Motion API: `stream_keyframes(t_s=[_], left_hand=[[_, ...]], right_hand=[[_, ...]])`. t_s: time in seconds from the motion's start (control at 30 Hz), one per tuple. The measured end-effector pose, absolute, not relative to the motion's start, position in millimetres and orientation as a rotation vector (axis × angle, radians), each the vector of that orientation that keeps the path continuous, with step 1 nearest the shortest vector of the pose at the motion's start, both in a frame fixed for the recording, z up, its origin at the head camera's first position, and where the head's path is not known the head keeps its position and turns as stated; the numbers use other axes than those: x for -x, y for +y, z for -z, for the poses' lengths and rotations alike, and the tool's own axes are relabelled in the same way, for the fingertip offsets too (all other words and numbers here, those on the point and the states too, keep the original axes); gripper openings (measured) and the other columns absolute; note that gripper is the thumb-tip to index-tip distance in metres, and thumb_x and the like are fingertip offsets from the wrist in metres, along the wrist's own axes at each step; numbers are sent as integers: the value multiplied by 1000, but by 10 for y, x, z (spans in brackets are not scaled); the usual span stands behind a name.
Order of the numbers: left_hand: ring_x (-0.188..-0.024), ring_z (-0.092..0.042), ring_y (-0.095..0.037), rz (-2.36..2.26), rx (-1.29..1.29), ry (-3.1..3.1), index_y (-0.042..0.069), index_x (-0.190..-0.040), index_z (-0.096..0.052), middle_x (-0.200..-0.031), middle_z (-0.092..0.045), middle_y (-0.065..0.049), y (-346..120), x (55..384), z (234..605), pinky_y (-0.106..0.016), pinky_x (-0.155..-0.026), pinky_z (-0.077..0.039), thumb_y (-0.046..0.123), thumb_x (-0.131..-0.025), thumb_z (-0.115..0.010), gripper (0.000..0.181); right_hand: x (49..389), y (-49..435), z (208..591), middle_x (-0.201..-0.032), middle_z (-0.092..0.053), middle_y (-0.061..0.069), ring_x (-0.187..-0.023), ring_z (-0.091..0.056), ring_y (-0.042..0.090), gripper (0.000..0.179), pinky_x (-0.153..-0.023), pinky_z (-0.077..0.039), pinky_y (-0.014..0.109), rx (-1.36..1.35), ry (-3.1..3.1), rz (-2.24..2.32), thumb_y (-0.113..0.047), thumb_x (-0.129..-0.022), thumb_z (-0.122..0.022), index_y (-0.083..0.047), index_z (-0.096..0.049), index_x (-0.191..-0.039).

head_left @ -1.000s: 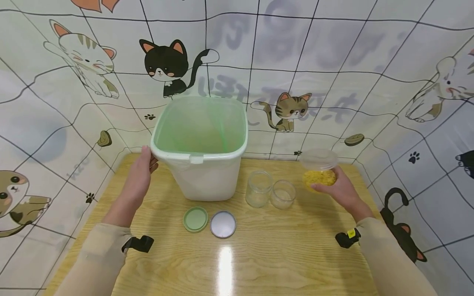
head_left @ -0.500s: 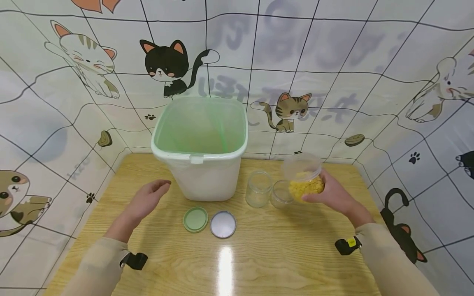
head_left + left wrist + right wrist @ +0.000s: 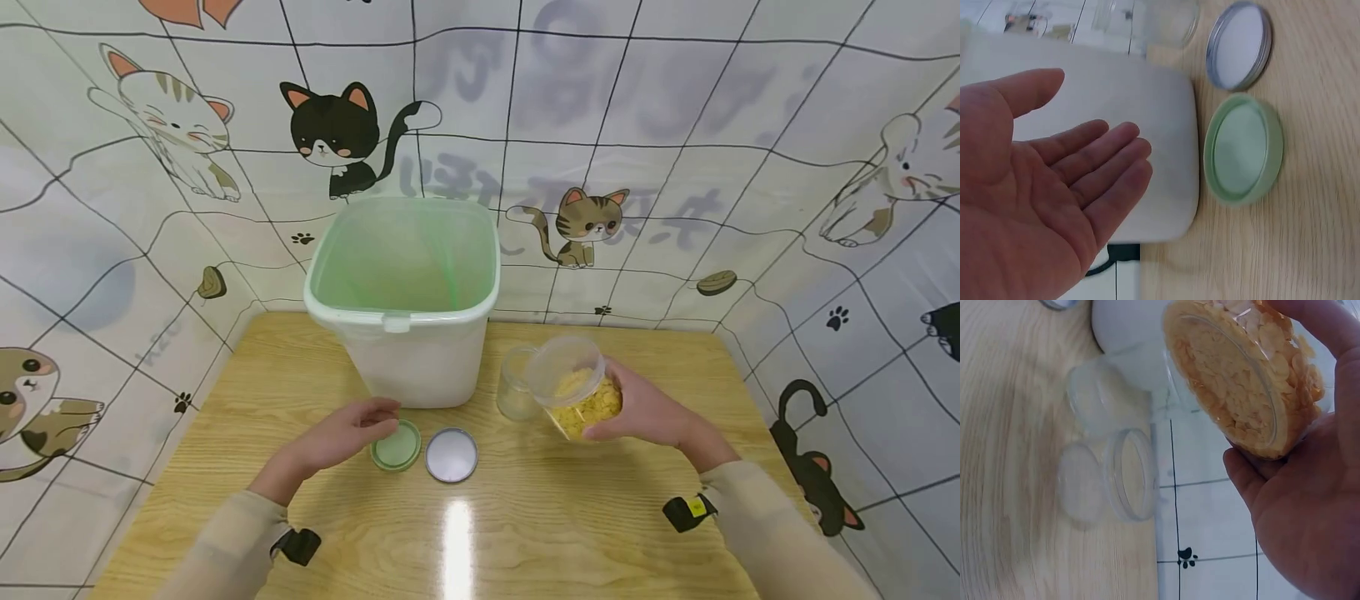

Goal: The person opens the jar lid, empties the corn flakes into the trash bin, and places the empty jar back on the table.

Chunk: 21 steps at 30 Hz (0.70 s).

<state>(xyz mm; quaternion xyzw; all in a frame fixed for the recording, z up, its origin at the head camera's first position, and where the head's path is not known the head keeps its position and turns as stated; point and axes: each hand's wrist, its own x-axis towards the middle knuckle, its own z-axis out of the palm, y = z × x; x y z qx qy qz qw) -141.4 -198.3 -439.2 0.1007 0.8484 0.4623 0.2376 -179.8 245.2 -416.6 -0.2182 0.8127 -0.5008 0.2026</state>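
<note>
The left grip (image 3: 345, 433) hovers relaxed while the right grip (image 3: 651, 408) curls

right hand (image 3: 651, 408) grips tilted jar (image 3: 553, 362) | yellow contents (image 3: 588, 410), apparently flakes | left hand (image 3: 341, 435) near green lid (image 3: 396, 452)

The person's left sleeve (image 3: 225, 542) and right sleeve (image 3: 780, 525) were long, plain and pale cream, softly creased. A small, boxy black device (image 3: 300, 547) was worn on the left side; a second black device (image 3: 678, 517), marked with a bright yellow sticker (image 3: 697, 506), on the right. The left hand (image 3: 347, 434) and right hand (image 3: 648, 408) were bare.
</note>
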Motion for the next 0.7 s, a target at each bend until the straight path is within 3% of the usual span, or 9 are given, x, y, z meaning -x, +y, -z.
stream_keyframes(t_s=[0.43,0.7], left_hand=[[-138,-45,-30,-1363,-599,2274,5,-146,-41,-147,-49,-12,-1475,1401,4364,-48,-114,-37,32,-96,-63,61],[-143,-36,-29,-1349,-677,2274,6,-151,-31,-156,-36,-9,-1160,1388,4327,-47,-117,-33,39,-85,-75,86]], right_hand=[[1669,2122,4335,-127,-54,4,-105,-57,21,99,-84,-54,32,696,2235,1222,-27,-69,-87,-16,-30,-149],[1627,1904,4475,-125,-54,1,-103,-56,19,105,-84,-52,30,754,2252,1160,-33,-66,-88,-17,-28,-150]])
